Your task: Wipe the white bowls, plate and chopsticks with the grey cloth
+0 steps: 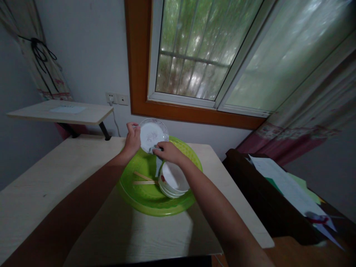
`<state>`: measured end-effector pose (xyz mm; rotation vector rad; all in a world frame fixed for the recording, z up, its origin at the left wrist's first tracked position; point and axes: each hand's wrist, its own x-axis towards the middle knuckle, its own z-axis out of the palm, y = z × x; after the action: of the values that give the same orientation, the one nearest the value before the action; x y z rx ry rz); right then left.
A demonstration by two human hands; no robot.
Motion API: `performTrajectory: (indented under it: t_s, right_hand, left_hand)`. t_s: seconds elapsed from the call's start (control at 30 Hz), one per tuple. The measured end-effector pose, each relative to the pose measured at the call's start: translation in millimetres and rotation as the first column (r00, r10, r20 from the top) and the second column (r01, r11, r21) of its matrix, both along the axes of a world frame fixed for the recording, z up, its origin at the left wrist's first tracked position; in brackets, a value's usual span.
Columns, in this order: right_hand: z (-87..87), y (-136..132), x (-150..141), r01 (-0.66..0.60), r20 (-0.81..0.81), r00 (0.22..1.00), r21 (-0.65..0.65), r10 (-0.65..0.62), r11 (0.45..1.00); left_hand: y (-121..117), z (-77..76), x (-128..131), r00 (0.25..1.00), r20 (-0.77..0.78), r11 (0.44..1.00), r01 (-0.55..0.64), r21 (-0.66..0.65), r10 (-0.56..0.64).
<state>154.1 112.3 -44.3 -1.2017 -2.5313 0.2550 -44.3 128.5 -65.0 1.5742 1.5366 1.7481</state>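
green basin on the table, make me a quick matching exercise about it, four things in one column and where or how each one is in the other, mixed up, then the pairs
Things:
1. floral-patterned plate
2. wooden chopsticks
3. white bowls
4. pale cloth

Places or states:
A. stacked together in the green basin
B. hanging down from the right hand
C. gripped at its edge by the left hand
D. lying beside the stack, on its left

Pairs: 1-C, 2-D, 3-A, 4-B
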Motion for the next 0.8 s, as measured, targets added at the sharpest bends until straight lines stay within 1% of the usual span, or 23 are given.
performTrajectory:
  t_s: [0.1, 0.2, 0.27, 0.33, 0.43, 0.53, 0.63, 0.7, 0.8]
  right_hand:
    - [-0.4, 5.1, 6.7, 0.149, -0.031, 0.989, 0.031, -0.148, 0.988]
    - [-3.7, 15.2, 17.4, 0.311, -0.044, 0.950, 0.029, -0.310, 0.950]
    - [-7.0, 22.9, 25.3, 0.391, -0.047, 0.919, -0.018, -0.392, 0.920]
    - [-10.7, 29.6, 32.1, 0.442, -0.061, 0.892, -0.091, -0.448, 0.893]
    - [-16.0, 35.9, 38.2, 0.450, -0.108, 0.875, -0.175, -0.471, 0.876]
    - [-20.0, 38.1, 39.2, 0.393, -0.165, 0.885, -0.235, -0.435, 0.889]
    - [-21.8, 39.2, 38.1, 0.336, -0.221, 0.895, -0.233, -0.387, 0.912]
    - [-21.9, 40.3, 37.9, 0.343, -0.245, 0.886, -0.226, -0.395, 0.911]
    - [-20.9, 42.1, 38.6, 0.361, -0.277, 0.864, -0.241, -0.421, 0.901]
  left_hand:
    - [-0.5, 2.4, -2.1, 0.997, 0.022, 0.998, -0.070, -0.005, 0.070]
    - [0.5, 3.2, -4.1, 0.995, 0.047, 0.996, -0.087, -0.016, 0.088]
    - [2.8, 1.9, -5.3, 0.995, 0.063, 0.997, -0.076, -0.009, 0.077]
    - [5.3, -0.3, -6.0, 0.995, 0.074, 0.998, -0.065, 0.010, 0.064]
    - [6.9, -2.9, -5.8, 0.996, 0.082, 0.999, -0.028, 0.029, 0.025]
    - [4.8, -2.8, -4.3, 0.995, 0.090, 0.999, 0.031, 0.039, -0.034]
    - [1.7, -1.2, -2.9, 0.991, 0.089, 0.994, 0.097, 0.053, -0.102]
    - [0.7, -0.2, -2.5, 0.988, 0.087, 0.991, 0.122, 0.053, -0.126]
    - [1.1, 0.1, -2.9, 0.991, 0.068, 0.992, 0.116, 0.042, -0.118]
